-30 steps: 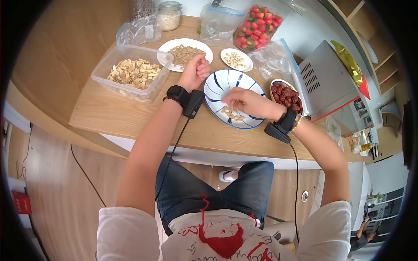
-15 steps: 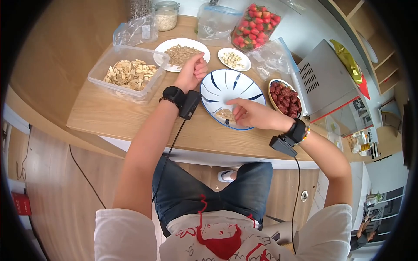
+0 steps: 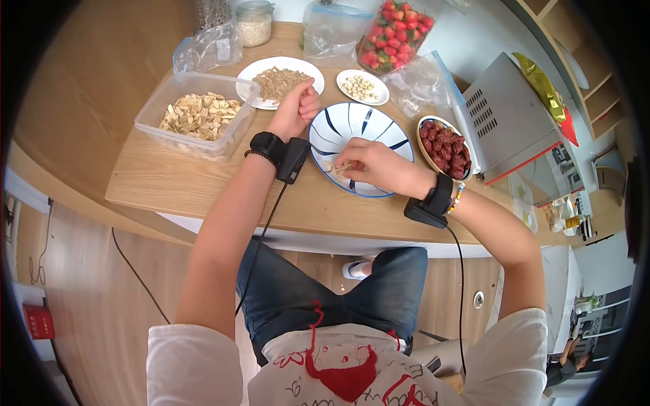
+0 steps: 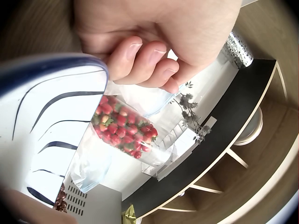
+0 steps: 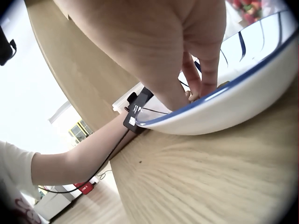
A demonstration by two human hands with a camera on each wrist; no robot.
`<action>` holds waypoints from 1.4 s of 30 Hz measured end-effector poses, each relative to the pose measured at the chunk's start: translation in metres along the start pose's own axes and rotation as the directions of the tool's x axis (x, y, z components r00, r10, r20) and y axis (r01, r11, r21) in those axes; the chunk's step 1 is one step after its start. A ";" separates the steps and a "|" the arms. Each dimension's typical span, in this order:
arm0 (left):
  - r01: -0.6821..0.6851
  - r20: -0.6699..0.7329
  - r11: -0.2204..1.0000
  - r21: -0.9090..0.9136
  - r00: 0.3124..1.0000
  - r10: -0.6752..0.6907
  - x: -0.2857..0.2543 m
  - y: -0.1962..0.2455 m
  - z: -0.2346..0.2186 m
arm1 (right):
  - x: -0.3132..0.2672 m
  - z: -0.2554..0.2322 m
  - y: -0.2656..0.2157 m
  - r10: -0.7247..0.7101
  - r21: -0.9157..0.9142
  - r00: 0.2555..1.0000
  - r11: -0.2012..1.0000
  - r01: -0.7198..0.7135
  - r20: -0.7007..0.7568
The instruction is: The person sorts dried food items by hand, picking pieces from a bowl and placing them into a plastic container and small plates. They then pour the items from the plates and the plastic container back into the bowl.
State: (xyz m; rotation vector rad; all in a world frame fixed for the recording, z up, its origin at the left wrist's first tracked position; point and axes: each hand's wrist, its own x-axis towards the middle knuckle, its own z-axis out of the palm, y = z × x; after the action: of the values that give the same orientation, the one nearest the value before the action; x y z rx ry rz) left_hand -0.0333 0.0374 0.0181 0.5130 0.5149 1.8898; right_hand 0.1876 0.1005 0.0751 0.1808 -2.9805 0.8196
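Note:
My right hand (image 3: 380, 166) reaches into a white plate with blue stripes (image 3: 359, 120), thumb and fingers pinching some pale tan dried pieces (image 3: 340, 170) near its left side. In the right wrist view the fingers (image 5: 209, 70) dip behind the plate's blue rim (image 5: 224, 93), which partly hides the pieces. My left hand (image 3: 296, 111) rests by the plate's upper left edge with fingers loosely curled and nothing in them. In the left wrist view those fingers (image 4: 147, 58) hang beside the rim. Just beyond that hand lies a white plate (image 3: 315, 73) of tan dried pieces (image 3: 279, 82).
A clear plastic box (image 3: 152, 132) of dried slices (image 3: 201, 115) stands left. Behind are a small dish (image 3: 383, 96) of pale seeds, strawberries (image 3: 396, 37), plastic bags (image 3: 332, 34) and a glass jar (image 3: 254, 26). A bowl of red dates (image 3: 445, 147) and a grey appliance (image 3: 497, 115) stand right.
My right hand drew slightly right over the plate, then moved back left, its fingers closing on the dried pieces. The left hand stays almost where it was.

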 end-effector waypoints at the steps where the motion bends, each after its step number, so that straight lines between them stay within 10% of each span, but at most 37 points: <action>1: 0.001 0.001 1.000 0.000 1.000 -0.001 0.000 0.000 0.000 | -0.001 0.001 0.000 -0.001 -0.024 1.000 1.000 0.001 -0.021; 8: 0.011 -0.002 1.000 0.020 1.000 -0.011 0.002 0.000 -0.002 | 0.004 -0.013 0.017 0.046 -0.154 0.999 0.987 -0.046 -0.007; 16: 0.005 -0.026 1.000 0.027 1.000 -0.004 0.000 -0.001 0.003 | -0.001 -0.033 0.029 0.462 0.746 0.872 0.522 -0.414 0.161; 23: 0.017 -0.014 1.000 -0.018 1.000 -0.018 -0.001 0.001 0.006 | 0.062 -0.073 0.014 0.430 0.795 0.890 0.589 -0.147 -0.154; 32: 0.002 -0.041 1.000 0.001 0.999 -0.002 0.002 -0.001 0.005 | 0.180 -0.082 0.031 0.092 0.026 0.941 0.996 -0.088 -0.326; 42: 0.020 -0.008 0.999 -0.026 1.000 -0.021 0.002 -0.001 0.002 | 0.048 -0.047 0.001 0.279 -0.024 0.959 0.960 -0.278 0.045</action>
State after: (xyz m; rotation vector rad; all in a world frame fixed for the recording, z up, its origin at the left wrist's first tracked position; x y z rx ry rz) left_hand -0.0317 0.0395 0.0197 0.4820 0.4990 1.8772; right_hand 0.1406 0.1207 0.1188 -0.2297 -3.1013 0.8220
